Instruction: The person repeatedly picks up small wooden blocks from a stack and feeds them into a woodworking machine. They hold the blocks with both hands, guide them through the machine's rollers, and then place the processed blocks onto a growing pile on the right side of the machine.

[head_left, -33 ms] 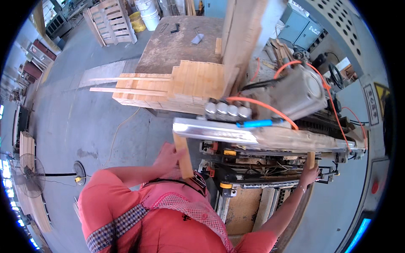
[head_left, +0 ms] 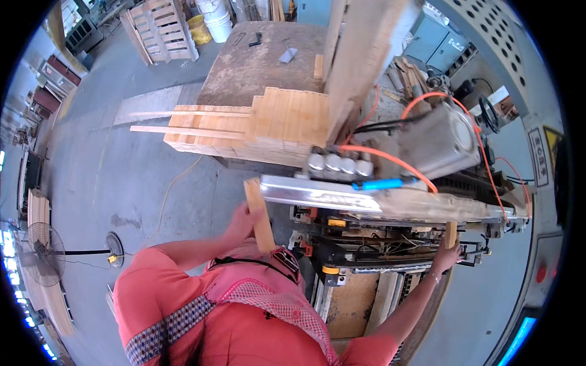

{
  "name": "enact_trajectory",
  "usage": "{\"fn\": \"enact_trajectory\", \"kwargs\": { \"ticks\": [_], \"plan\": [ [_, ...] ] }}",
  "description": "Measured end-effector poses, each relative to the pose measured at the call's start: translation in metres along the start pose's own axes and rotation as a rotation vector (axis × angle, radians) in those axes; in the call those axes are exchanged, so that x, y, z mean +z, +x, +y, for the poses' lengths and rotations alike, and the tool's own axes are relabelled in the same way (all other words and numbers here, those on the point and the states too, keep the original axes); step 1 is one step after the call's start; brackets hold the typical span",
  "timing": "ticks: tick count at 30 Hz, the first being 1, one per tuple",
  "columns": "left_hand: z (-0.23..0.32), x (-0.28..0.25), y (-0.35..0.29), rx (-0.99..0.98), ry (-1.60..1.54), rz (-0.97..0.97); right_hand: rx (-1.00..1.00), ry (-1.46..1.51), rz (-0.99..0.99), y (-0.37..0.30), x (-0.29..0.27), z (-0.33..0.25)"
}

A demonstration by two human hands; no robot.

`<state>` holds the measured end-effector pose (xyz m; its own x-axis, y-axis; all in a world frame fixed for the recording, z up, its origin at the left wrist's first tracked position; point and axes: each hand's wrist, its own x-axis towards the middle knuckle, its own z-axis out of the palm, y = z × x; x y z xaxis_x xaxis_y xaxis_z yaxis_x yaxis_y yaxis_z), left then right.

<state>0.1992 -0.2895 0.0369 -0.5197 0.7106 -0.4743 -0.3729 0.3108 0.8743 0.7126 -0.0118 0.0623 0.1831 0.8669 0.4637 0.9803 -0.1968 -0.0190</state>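
My left hand [head_left: 243, 222] is closed around a short, flat wooden strip [head_left: 261, 227], held beside the left end of a shiny metal bar [head_left: 317, 194] on the machine. Farther right, my right hand [head_left: 447, 256] grips a second piece of wood [head_left: 450, 234] at the machine's right side; its upper end meets the bar's edge, and I cannot tell how far it goes beneath. Between the hands lie the machine's rails and clamps, with an orange-yellow knob [head_left: 330, 270] at the near side.
A stack of light wooden strips [head_left: 287, 119] sits beyond the bar, by a brown worktable [head_left: 262, 67]. Over the bar stand a grey motor [head_left: 439, 140] and orange hoses [head_left: 400, 162]. A tall wooden board [head_left: 369, 55] rises behind. A fan [head_left: 41, 250] stands at far left.
The wooden strip in my left hand has shifted slightly left and up, and its top end now shows beside the bar. The machine and stack appear slightly farther right in view.
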Motion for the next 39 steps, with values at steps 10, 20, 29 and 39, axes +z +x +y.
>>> {"fn": "enact_trajectory", "kwargs": {
  "ticks": [10, 20, 29, 39],
  "plan": [
    [0.071, -0.080, 0.287, 0.295, 0.074, 0.193, 0.135, 0.432, -0.284, -0.171, -0.094, -0.063],
    [0.065, -0.042, 0.335, 0.209, 0.024, 0.035, 0.230, 0.451, -0.413, -0.307, -0.156, -0.069],
    [0.050, -0.041, 0.369, 0.039, 0.174, 0.045, 0.246, 0.489, -0.449, -0.352, -0.151, -0.076],
    [0.062, -0.074, 0.379, 0.466, 0.490, 0.029, 0.066, 0.168, -0.621, -0.342, -0.155, -0.087]
  ]
}}
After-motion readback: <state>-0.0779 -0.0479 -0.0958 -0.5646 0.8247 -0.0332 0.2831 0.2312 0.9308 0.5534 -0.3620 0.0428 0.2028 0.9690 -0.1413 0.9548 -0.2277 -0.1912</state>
